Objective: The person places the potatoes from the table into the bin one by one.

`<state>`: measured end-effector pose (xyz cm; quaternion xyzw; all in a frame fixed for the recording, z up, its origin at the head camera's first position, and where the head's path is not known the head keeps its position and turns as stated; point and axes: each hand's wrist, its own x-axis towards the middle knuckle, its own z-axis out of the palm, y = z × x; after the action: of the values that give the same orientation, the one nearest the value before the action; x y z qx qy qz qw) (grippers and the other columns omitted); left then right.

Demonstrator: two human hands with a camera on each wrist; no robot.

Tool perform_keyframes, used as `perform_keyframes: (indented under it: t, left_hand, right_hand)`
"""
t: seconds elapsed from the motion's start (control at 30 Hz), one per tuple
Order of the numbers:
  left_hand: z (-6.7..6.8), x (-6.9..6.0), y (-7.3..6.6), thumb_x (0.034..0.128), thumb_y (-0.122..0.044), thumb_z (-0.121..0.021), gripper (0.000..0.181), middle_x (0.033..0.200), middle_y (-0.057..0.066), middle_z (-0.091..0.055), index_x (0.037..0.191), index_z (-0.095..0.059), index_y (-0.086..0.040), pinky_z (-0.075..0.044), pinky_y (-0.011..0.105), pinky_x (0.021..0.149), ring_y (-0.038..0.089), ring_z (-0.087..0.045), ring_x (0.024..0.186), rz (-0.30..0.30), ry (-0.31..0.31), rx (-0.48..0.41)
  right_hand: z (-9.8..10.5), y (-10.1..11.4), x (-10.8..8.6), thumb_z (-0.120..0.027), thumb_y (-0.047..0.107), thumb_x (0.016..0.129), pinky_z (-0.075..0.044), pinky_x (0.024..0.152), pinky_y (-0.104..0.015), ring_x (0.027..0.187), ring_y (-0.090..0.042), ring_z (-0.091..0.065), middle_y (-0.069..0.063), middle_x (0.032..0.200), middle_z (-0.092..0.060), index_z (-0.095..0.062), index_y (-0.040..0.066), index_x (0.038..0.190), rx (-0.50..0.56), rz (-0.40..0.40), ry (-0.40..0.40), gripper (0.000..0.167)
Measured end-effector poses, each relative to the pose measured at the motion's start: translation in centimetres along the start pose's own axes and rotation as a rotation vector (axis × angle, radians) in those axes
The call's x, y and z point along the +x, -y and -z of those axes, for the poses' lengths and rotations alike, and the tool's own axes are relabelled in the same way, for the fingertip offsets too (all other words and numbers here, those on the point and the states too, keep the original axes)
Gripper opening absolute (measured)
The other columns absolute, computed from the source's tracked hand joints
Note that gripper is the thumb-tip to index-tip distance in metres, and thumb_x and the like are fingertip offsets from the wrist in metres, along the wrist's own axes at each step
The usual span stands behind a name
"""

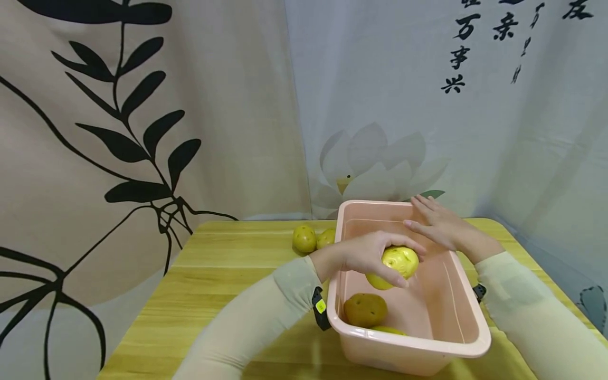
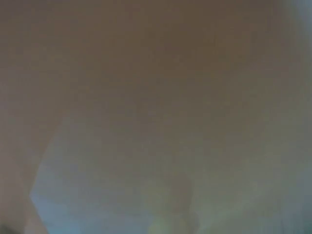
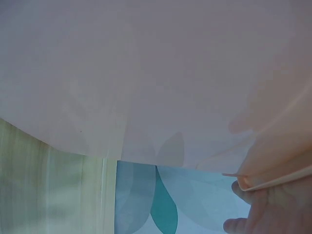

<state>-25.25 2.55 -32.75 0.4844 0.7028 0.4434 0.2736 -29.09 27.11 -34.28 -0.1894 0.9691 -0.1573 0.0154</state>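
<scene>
My left hand (image 1: pixel 372 256) reaches over the left rim of a pink plastic tub (image 1: pixel 408 345). It holds a yellow potato (image 1: pixel 400 261) above the tub's floor, thumb on the near side and fingers over the far side. Below it inside lie a brown potato (image 1: pixel 364 310) and, partly hidden by the near wall, another yellow item (image 1: pixel 388 330). My right hand (image 1: pixel 439 224) rests across the tub's far right corner with its fingers extended; the right wrist view shows fingers (image 3: pixel 273 212) beside the rim. The left wrist view is a blur.
The tub stands on a wooden table (image 1: pixel 228 274). Two round yellow-green items (image 1: pixel 304 239) sit left of it near the back, one partly hidden. A printed curtain (image 1: pixel 237 105) hangs behind the table.
</scene>
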Motion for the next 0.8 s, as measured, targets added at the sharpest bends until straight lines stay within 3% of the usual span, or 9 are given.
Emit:
perform_keyframes:
  t: [0.43, 0.8]
  left_hand:
    - [-0.09, 0.32, 0.33, 0.0771, -0.009, -0.080, 0.066, 0.126, -0.005, -0.056, 0.136, -0.050, -0.011, -0.050, 0.022, 0.086, 0.006, -0.056, 0.099, 0.023, 0.137, 0.076]
    - [-0.14, 0.40, 0.57, 0.0753, -0.009, -0.081, 0.073, 0.124, -0.007, -0.056, 0.140, -0.047, -0.012, -0.051, 0.022, 0.084, 0.005, -0.056, 0.100, 0.068, 0.183, 0.110]
  right_hand:
    - [0.19, 0.30, -0.16, -0.040, 0.061, 0.096, -0.007, 0.106, -0.069, 0.142, -0.047, -0.002, -0.024, 0.157, -0.007, -0.012, 0.005, 0.154, 0.011, 0.002, 0.007, 0.085]
    - [0.22, 0.36, -0.23, -0.042, 0.059, 0.096, -0.008, 0.107, -0.068, 0.142, -0.048, -0.003, -0.026, 0.157, -0.009, -0.014, 0.003, 0.153, 0.006, 0.013, -0.004, 0.085]
